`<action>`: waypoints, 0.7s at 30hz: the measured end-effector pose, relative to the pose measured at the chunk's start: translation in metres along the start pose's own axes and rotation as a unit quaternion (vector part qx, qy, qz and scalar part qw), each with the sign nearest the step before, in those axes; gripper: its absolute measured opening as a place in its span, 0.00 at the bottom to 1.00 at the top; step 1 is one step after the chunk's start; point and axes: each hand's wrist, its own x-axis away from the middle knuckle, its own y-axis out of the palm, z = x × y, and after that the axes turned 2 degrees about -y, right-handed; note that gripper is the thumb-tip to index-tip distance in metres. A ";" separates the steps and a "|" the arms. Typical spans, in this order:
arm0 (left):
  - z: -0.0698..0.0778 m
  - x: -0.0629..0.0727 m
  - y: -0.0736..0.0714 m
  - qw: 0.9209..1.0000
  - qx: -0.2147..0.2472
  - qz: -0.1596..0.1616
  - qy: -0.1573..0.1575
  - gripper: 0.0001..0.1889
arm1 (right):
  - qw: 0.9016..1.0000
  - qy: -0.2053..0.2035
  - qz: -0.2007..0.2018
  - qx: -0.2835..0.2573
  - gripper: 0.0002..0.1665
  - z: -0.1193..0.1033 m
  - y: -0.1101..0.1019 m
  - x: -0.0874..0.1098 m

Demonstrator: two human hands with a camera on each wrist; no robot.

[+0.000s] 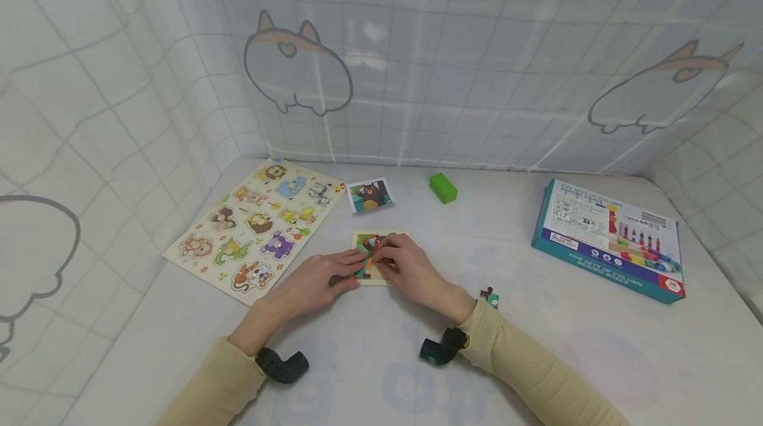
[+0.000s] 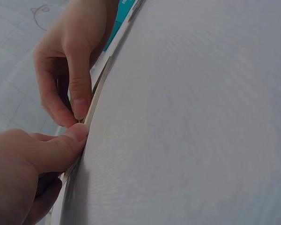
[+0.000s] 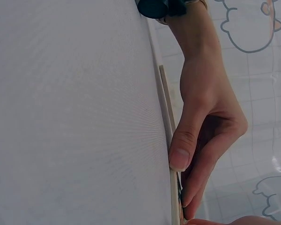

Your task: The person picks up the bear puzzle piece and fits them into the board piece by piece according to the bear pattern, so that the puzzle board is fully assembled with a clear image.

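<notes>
A small wooden jigsaw puzzle [image 1: 381, 277] with a bear picture lies flat in the middle of the table, part of it hidden under the hands. My left hand [image 1: 322, 278] rests on its left side with fairly straight fingers; in the right wrist view that hand's thumb [image 3: 180, 157] sits at the near edge. On the picture, my right hand [image 1: 411, 268] pinches a puzzle piece between thumb and bent fingers, the piece mostly covered. The left wrist view shows the right hand's fingertips [image 2: 80, 108] pointing down, close to the left thumb. A loose puzzle piece [image 1: 490, 297] lies beside the right wrist.
Behind the puzzle is a bear picture card [image 1: 370, 196], with a green block [image 1: 443, 188] to its right. An animal puzzle board [image 1: 244, 230] lies at the left, and a teal-edged toy box [image 1: 608, 240] at the right. A patterned curtain [image 1: 417, 81] stands behind.
</notes>
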 end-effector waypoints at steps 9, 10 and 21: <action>-0.002 0.000 -0.002 1.000 0.007 -0.006 0.001 0.24 | 1.000 -0.002 -0.005 0.003 0.05 -0.001 -0.001 -0.001; -0.002 0.000 -0.002 1.000 0.007 -0.006 0.001 0.24 | 1.000 -0.002 -0.005 0.004 0.05 -0.001 -0.001 -0.001; -0.002 -0.001 0.001 1.000 -0.009 -0.011 0.006 0.25 | 0.999 -0.003 -0.023 0.026 0.11 -0.007 -0.005 0.005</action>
